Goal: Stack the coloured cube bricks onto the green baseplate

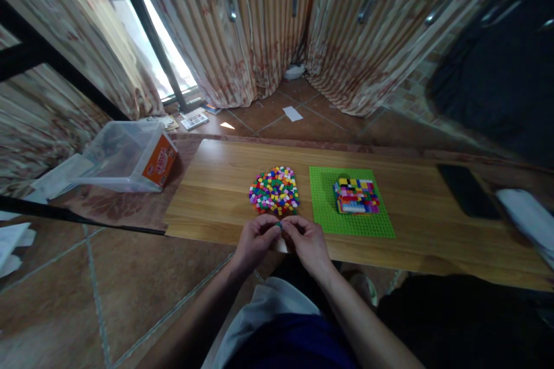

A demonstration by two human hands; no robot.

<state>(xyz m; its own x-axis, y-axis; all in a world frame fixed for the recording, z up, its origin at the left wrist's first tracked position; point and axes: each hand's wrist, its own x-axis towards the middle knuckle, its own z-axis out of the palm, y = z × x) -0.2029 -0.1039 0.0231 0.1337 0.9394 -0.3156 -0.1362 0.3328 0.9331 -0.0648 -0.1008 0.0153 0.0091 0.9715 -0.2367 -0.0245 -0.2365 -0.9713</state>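
Note:
My left hand (260, 235) and my right hand (306, 237) meet at the table's near edge, fingertips pinched together. Between them shows a small dark green toy brick (278, 224), held by the left fingers. A bluish piece seems to sit at the right fingertips, mostly hidden by them. Just beyond my hands lies a pile of small multicoloured toy bricks (274, 190). To the right, a green studded baseplate (322, 202) carries a block-shaped build of many-coloured bricks (357, 196).
The wooden table (216, 184) runs left to right in front of me. A clear plastic bin (116, 155) with an orange label stands off its left end. A dark flat phone-like object (467, 190) and a white object (526, 213) lie at the right. Curtains (268, 40) hang behind.

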